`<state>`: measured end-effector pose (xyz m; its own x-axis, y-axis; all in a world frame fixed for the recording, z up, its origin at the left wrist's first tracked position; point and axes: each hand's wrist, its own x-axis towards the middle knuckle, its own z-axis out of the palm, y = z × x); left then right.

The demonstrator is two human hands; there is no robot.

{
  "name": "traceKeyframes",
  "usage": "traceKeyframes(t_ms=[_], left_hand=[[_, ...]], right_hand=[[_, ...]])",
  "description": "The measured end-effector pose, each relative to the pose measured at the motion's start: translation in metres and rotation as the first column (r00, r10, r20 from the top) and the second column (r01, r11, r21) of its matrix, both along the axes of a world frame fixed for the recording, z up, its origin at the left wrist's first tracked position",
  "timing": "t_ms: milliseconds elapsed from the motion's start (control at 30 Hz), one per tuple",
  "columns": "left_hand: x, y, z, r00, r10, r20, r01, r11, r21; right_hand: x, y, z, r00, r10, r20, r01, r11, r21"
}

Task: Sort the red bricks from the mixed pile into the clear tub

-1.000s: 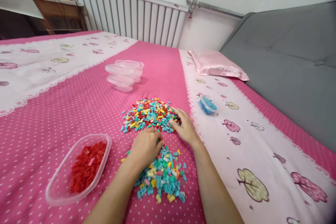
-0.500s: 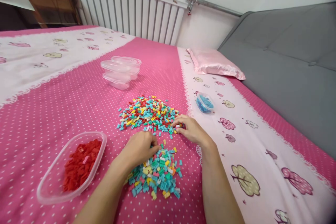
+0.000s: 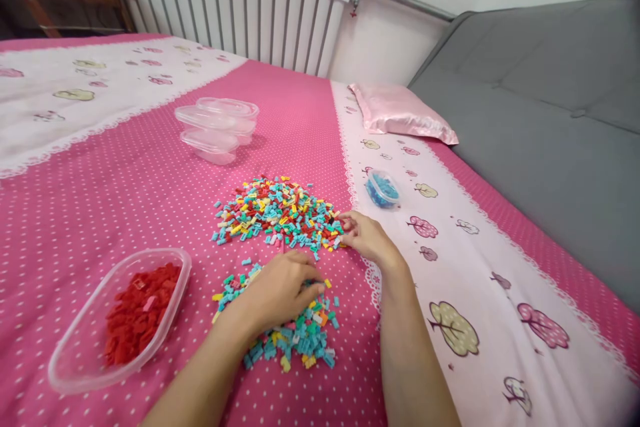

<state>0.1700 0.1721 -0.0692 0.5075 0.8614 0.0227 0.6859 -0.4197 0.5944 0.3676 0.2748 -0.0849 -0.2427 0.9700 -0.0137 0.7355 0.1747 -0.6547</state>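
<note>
Small plastic building bricks of many colours lie in two heaps on a pink dotted bedspread. The far heap (image 3: 280, 210) mixes red, yellow, blue and green; the near heap (image 3: 300, 337) is mostly blue-green and yellow. My left hand (image 3: 285, 287) hovers low over the near heap, palm down, its fingers loosely bent and the thumb apart; the fingertips are partly hidden. At the far heap's right edge is my right hand (image 3: 367, 237), fingers curled toward the thumb. Something reddish shows at its fingertips, too small to make out.
An oval clear tub (image 3: 183, 280) of red bricks stands at left, one pink brick on top. A small clear tub (image 3: 383, 190) holds blue bricks at right. Stacked clear containers (image 3: 215, 123) sit farther back. A pink pillow (image 3: 403, 110) lies by the grey headboard (image 3: 525, 100).
My left hand has moved right and slightly down over the near heap, uncovering bricks on its upper left side. My right hand's fingers have curled in at the far heap's edge. The view has shifted slightly.
</note>
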Motion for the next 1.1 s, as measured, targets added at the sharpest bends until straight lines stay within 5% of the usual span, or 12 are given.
traceKeyframes(t_ms=[167,267,400,633,733,867,1000,1100], left_hand=[[-0.008,0.004,0.005,0.997,0.035,0.072,-0.033,0.999,-0.025],[-0.015,0.007,0.004,0.972,0.212,0.103,-0.221,0.971,0.087],[-0.021,0.010,-0.003,0.895,0.446,0.032,-0.443,0.875,0.194],[-0.023,0.010,0.001,0.919,0.369,-0.138,-0.364,0.930,0.059],[-0.024,0.009,0.005,0.911,0.380,-0.162,-0.376,0.925,0.056],[-0.028,0.011,0.003,0.899,0.405,-0.165,-0.396,0.914,0.082],[-0.029,0.013,-0.001,0.880,0.464,-0.101,-0.449,0.882,0.144],[-0.028,0.014,-0.002,0.879,0.476,-0.021,-0.467,0.868,0.168]], right_hand=[[-0.023,-0.010,0.012,0.997,0.059,-0.042,-0.055,0.994,0.090],[-0.041,-0.017,0.013,0.973,0.207,-0.104,-0.206,0.978,0.019],[-0.060,-0.025,0.009,0.947,0.322,0.014,-0.322,0.945,0.063],[-0.046,-0.025,0.019,0.882,0.469,-0.038,-0.470,0.882,-0.029],[-0.028,-0.020,0.026,0.921,0.377,-0.098,-0.383,0.923,-0.049],[-0.001,-0.012,0.030,0.993,0.021,-0.119,-0.014,0.998,0.057],[0.015,-0.005,0.025,0.957,-0.291,0.021,0.287,0.951,0.112],[0.014,-0.002,0.018,0.955,-0.285,0.085,0.280,0.958,0.068]])
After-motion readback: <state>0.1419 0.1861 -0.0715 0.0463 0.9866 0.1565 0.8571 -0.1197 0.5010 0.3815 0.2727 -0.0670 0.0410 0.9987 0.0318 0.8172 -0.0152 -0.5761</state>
